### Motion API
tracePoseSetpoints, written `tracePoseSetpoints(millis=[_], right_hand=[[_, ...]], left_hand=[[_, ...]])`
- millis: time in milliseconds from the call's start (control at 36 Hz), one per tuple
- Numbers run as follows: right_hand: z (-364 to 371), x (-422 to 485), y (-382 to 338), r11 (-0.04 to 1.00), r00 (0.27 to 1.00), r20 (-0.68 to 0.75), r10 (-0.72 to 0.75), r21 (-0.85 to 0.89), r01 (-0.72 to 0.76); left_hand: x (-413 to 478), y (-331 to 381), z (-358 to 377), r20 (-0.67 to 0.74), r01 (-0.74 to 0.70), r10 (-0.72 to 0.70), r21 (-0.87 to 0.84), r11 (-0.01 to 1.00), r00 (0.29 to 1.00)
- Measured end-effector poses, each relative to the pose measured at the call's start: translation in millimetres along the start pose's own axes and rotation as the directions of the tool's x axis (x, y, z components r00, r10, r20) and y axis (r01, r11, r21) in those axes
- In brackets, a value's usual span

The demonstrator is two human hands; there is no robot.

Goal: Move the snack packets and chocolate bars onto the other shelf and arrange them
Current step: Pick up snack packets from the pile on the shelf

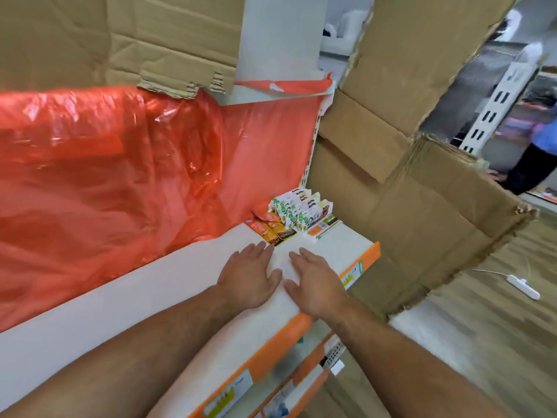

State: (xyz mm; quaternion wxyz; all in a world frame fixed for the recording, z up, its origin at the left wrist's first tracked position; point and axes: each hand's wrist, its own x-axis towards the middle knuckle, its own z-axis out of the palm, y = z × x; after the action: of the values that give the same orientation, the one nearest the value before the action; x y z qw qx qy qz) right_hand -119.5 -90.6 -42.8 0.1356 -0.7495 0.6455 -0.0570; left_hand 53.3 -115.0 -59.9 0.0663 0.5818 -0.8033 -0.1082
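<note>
A: Big item first: a white shelf (180,285) with an orange front lip. Both hands lie flat on it, side by side, fingers straight, nothing held. I mark the left hand (248,274) and the right hand (313,282). Where's the stock?

B: Just beyond the fingertips, at the shelf's far end. My judgement: this is the arranging step, nothing gripped yet

A: Biggest group?

B: The green packets (297,211), standing on edge in tight rows, ahead of the gap between the hands. Their long axes run away from the hands, slanting rightward

A: Next?

B: The orange packets (271,229), flat and overlapped, straight ahead of the left fingertips. The nearest corner is very close to them, but I cannot tell if it touches. Long axes slant back and left. Smallest is one flat bar (321,230) ahead of the right hand, long axis crosswise

A: How to do it well?

B: Palms flat, slide rather than lift. Left hand squares the orange fan against the green rows, and right hand turns the bar parallel with them. Push low, since the standing rows look easy to tip
</note>
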Motion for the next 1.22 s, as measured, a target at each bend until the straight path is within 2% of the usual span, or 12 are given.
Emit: tracePoseSetpoints(millis=[250, 417, 556, 667, 833, 1083, 1167, 1222], right_hand=[[6.3, 65.1, -0.3, 0.999, 0.998, 0.055, -0.041, -0.006, 0.042], [6.4, 93.6, 9.7, 0.993, 0.991, 0.084, -0.101, -0.058, 0.106], [1.5, 115.0, 19.6, 0.989, 0.978, 0.145, -0.146, 0.020, 0.145], [0.8, 123.3, 24.9, 0.984, 0.964, 0.202, -0.176, 0.020, 0.176], [2.5, 123.5, 27.6, 0.970, 0.955, 0.173, -0.240, 0.008, 0.242], [8.2, 106.8, 29.1, 0.924, 0.910, 0.164, -0.381, 0.042, 0.379], [9.8, 101.4, 28.0, 0.904, 0.889, 0.162, -0.427, 0.048, 0.426], [10.4, 99.2, 27.1, 0.904, 0.891, 0.155, -0.426, 0.103, 0.415]], left_hand=[[39.5, -20.1, 2.7, 0.055, 0.040, -0.037, -0.071, 0.997, 0.998], [60.8, -24.0, 8.0, 0.063, 0.080, -0.081, 0.024, 0.997, 0.995], [75.1, -27.4, 4.3, 0.160, 0.071, -0.088, 0.107, 0.992, 0.983], [81.2, -26.7, -2.4, 0.261, 0.033, -0.075, 0.162, 0.986, 0.962], [74.9, -19.5, -3.7, 0.283, 0.033, -0.097, 0.220, 0.975, 0.954], [38.6, -20.0, 4.1, 0.153, 0.159, -0.180, 0.140, 0.977, 0.972], [25.7, -15.4, 8.2, 0.024, 0.246, -0.248, 0.053, 0.968, 0.968], [17.4, -7.4, 8.9, -0.086, 0.344, -0.346, -0.035, 0.938, 0.934]])
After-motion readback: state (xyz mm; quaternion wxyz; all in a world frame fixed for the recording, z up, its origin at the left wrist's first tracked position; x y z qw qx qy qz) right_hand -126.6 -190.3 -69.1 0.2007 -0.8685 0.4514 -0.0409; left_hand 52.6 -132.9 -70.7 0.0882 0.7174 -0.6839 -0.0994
